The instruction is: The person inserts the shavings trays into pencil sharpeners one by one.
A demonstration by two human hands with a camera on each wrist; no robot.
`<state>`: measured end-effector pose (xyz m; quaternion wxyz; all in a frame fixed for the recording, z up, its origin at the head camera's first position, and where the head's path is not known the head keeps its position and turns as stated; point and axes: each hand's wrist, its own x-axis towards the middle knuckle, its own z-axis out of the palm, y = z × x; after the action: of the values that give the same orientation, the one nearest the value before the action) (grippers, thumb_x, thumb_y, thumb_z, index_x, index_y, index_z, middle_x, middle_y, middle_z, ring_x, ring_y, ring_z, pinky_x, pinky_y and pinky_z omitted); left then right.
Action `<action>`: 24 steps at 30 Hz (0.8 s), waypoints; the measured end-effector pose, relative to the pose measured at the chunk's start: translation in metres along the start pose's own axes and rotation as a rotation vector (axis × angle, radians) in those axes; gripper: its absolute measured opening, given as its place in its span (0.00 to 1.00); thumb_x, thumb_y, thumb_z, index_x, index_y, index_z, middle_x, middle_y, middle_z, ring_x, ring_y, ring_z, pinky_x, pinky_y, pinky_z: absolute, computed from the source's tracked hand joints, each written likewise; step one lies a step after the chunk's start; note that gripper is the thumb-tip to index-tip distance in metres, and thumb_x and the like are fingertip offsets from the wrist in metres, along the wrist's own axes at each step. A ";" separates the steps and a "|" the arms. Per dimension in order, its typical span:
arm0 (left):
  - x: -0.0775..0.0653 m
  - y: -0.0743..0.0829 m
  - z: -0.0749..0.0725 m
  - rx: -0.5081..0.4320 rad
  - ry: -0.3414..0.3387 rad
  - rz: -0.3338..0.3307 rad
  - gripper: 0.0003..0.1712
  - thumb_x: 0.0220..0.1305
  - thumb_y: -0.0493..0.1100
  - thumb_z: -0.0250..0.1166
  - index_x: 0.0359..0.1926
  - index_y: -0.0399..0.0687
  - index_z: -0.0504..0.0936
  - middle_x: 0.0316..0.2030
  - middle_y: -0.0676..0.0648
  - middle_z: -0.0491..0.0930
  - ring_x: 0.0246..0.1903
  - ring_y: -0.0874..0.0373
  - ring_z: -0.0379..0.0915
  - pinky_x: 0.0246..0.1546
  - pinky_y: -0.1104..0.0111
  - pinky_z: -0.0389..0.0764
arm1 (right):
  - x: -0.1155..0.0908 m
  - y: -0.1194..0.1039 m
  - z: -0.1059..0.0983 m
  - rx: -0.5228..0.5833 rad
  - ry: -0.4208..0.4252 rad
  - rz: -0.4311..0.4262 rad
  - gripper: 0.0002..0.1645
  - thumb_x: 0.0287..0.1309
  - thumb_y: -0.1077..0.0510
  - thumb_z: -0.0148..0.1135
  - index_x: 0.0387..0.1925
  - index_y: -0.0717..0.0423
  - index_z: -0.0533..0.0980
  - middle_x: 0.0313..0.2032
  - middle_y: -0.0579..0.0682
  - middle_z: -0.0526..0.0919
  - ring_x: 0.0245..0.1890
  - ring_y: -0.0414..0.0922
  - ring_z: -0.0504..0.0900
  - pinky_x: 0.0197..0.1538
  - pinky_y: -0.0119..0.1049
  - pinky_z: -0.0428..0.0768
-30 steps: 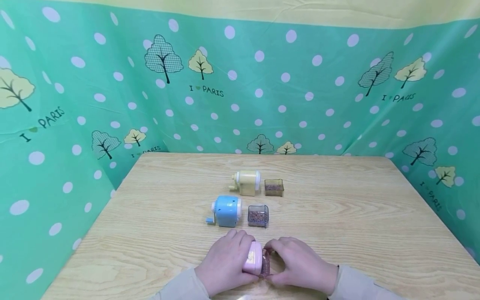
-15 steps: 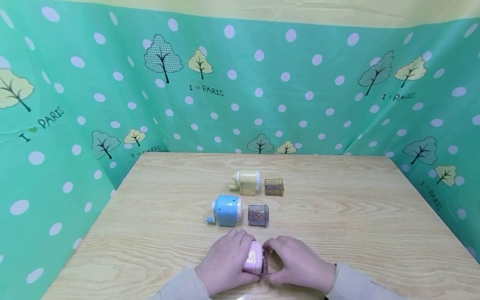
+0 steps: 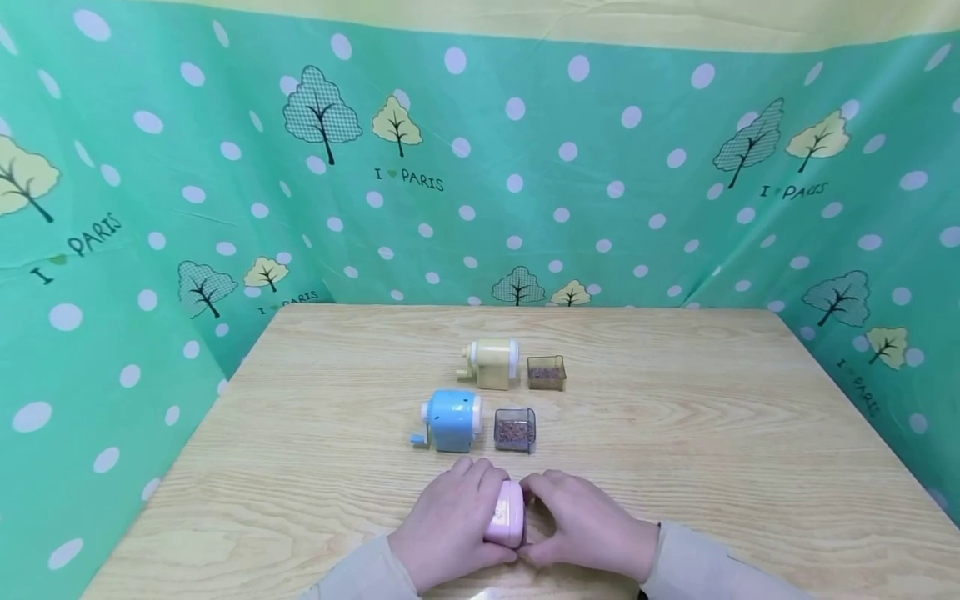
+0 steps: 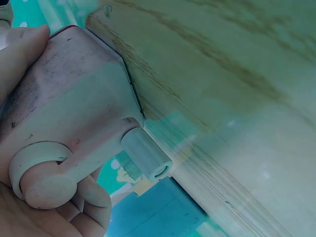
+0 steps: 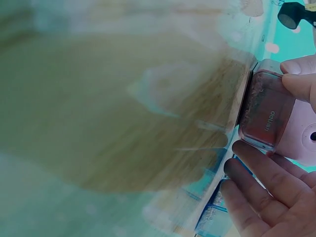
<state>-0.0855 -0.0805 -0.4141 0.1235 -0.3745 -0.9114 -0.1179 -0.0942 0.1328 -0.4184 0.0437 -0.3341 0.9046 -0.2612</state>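
Note:
My left hand (image 3: 450, 521) grips a pink crank pencil sharpener (image 3: 507, 517) near the table's front edge. In the left wrist view its crank handle (image 4: 145, 152) points away from the palm, and the thumb lies along the body. At the sharpener's other end, my right hand (image 3: 588, 523) holds the translucent shavings drawer (image 5: 266, 113) between thumb and index finger. The drawer sits in the sharpener's lower part, against the pink body. Dark shavings show through its front. The other right fingers are spread beside it.
Beyond the hands stands a blue pencil sharpener (image 3: 452, 421), its drawer of shavings (image 3: 514, 431) to its right. Further back is a yellow sharpener (image 3: 492, 364) with its own drawer (image 3: 547, 374) beside it. A green dotted cloth (image 3: 517, 167) hangs behind the wooden table (image 3: 675, 417).
My right hand has moved left, and the drawer has slid into the pink sharpener. The left hand keeps its grip. The blue and yellow sharpeners stay where they were.

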 end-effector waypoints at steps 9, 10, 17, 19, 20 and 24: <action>0.000 0.000 0.000 0.005 0.019 0.013 0.41 0.39 0.70 0.73 0.44 0.44 0.77 0.36 0.53 0.75 0.34 0.62 0.64 0.34 0.72 0.75 | 0.003 -0.001 0.001 0.003 0.003 -0.010 0.35 0.42 0.40 0.75 0.47 0.59 0.79 0.38 0.44 0.83 0.35 0.33 0.75 0.40 0.34 0.82; 0.000 0.000 0.001 0.006 0.025 0.016 0.41 0.39 0.70 0.73 0.44 0.44 0.77 0.35 0.53 0.75 0.34 0.62 0.63 0.33 0.72 0.75 | 0.003 -0.001 0.001 0.004 0.001 -0.009 0.35 0.42 0.40 0.75 0.47 0.59 0.79 0.37 0.43 0.83 0.35 0.32 0.75 0.40 0.34 0.82; 0.000 0.000 0.002 0.017 0.052 0.022 0.41 0.39 0.70 0.73 0.45 0.44 0.77 0.36 0.53 0.76 0.34 0.62 0.65 0.34 0.71 0.75 | 0.002 0.000 0.001 0.019 -0.007 -0.011 0.35 0.44 0.38 0.73 0.48 0.57 0.79 0.39 0.43 0.84 0.36 0.33 0.76 0.40 0.34 0.82; -0.001 0.000 0.002 0.019 0.054 0.017 0.41 0.39 0.70 0.73 0.45 0.45 0.77 0.36 0.53 0.76 0.34 0.62 0.66 0.35 0.71 0.76 | 0.002 0.001 0.001 0.015 -0.011 -0.014 0.36 0.45 0.37 0.73 0.49 0.56 0.79 0.39 0.43 0.83 0.36 0.32 0.76 0.39 0.33 0.82; -0.001 0.000 0.002 0.018 0.052 0.014 0.42 0.39 0.70 0.73 0.46 0.45 0.77 0.37 0.53 0.77 0.35 0.62 0.66 0.35 0.70 0.77 | 0.001 0.001 0.001 0.011 -0.013 -0.018 0.36 0.45 0.36 0.72 0.49 0.57 0.79 0.39 0.43 0.83 0.35 0.32 0.75 0.39 0.33 0.81; -0.002 0.000 -0.001 -0.001 0.015 -0.005 0.45 0.41 0.74 0.69 0.49 0.45 0.77 0.39 0.53 0.78 0.37 0.61 0.69 0.37 0.68 0.79 | 0.000 0.001 -0.002 -0.016 -0.033 -0.018 0.40 0.47 0.32 0.68 0.51 0.58 0.79 0.39 0.44 0.83 0.36 0.33 0.75 0.40 0.33 0.82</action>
<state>-0.0839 -0.0821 -0.4143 0.1300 -0.3714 -0.9112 -0.1216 -0.0953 0.1344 -0.4178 0.0537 -0.3468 0.9027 -0.2488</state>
